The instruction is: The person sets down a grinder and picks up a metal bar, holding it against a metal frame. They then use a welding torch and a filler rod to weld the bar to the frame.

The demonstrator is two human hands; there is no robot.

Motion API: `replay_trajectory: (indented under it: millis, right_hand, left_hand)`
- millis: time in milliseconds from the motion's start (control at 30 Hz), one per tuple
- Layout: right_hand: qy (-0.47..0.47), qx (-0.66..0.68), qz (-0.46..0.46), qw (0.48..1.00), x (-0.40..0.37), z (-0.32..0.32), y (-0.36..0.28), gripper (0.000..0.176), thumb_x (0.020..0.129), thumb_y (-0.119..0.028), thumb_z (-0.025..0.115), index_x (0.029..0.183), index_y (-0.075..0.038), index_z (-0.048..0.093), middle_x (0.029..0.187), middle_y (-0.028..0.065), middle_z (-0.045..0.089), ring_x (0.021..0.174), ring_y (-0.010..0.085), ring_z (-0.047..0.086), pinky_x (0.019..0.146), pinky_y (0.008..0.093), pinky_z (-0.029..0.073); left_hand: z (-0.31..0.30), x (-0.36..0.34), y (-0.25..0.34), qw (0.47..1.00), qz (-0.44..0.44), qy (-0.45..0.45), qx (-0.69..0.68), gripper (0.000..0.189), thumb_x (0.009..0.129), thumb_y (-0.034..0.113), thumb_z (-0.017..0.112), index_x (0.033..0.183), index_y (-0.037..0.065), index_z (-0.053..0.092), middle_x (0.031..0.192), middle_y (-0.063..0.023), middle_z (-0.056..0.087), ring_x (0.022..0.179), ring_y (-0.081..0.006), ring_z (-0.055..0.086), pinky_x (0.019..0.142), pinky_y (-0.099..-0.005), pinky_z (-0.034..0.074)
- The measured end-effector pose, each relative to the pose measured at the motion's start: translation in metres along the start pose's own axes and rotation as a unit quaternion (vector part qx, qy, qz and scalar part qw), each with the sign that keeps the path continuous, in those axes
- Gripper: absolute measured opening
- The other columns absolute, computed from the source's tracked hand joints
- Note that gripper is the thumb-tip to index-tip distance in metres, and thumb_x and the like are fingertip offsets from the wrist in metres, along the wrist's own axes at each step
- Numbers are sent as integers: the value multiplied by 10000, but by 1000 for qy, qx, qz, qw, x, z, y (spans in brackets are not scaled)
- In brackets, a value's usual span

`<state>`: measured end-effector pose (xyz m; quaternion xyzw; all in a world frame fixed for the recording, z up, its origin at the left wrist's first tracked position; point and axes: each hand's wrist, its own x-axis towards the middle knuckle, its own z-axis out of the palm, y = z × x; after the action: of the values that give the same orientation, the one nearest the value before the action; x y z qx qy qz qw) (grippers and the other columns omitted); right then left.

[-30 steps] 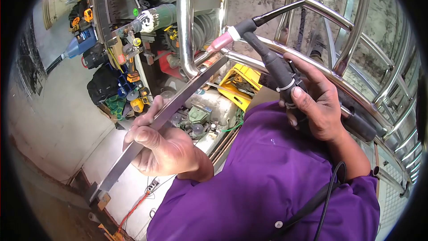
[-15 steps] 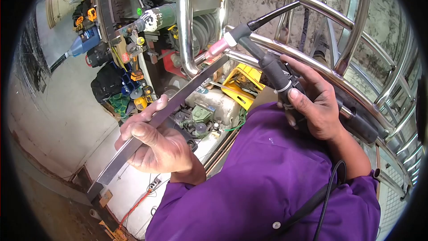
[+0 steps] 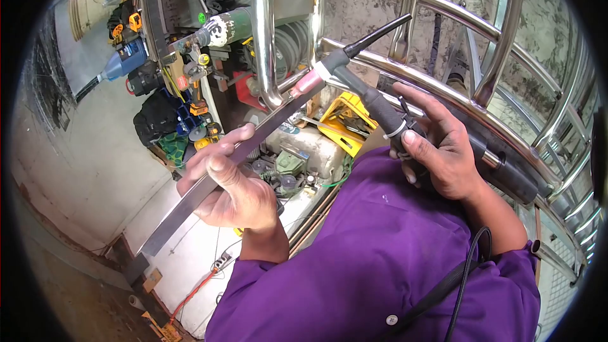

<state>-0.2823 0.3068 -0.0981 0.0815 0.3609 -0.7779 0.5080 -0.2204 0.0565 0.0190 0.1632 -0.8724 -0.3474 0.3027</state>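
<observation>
An open yellow box (image 3: 342,123) lies below the steel tube frame (image 3: 265,38). Some small things are in it, but I cannot tell which. The left hand (image 3: 237,193) grasps a flat metal bar (image 3: 278,120), with the fingers (image 3: 218,149) and thumb clenched around its middle part. The far end of the bar meets the bent tube. The right hand (image 3: 446,155) grips a welding torch (image 3: 367,101), and its pink nozzle (image 3: 305,83) is just beside that far end.

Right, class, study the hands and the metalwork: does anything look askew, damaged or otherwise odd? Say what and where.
Nothing looks damaged. Oddest: the left hand gripping the slanted flat bar and the right hand holding the torch are both gloveless.
</observation>
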Motion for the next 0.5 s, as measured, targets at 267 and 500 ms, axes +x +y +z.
replay_trajectory:
  millis: [267,500]
  right_hand:
    - [11,8,6,1000,0,-4,-3,639,1077,-210,656,1632,-77,369,895,59,648,606,92,579,521,249,456]
    - [-1,7,42,999,3,-2,-6,621,1079,-191,643,1626,-81,371,882,59,656,600,89,585,516,248,456]
  left_hand:
    - [1,4,4,1000,9,14,-4,266,1109,238,583,1046,11,460,919,-155,585,789,-298,725,725,-528,698]
    - [2,6,3,1000,29,4,9,345,1123,279,554,975,-24,485,854,-146,608,790,-305,734,754,-534,698]
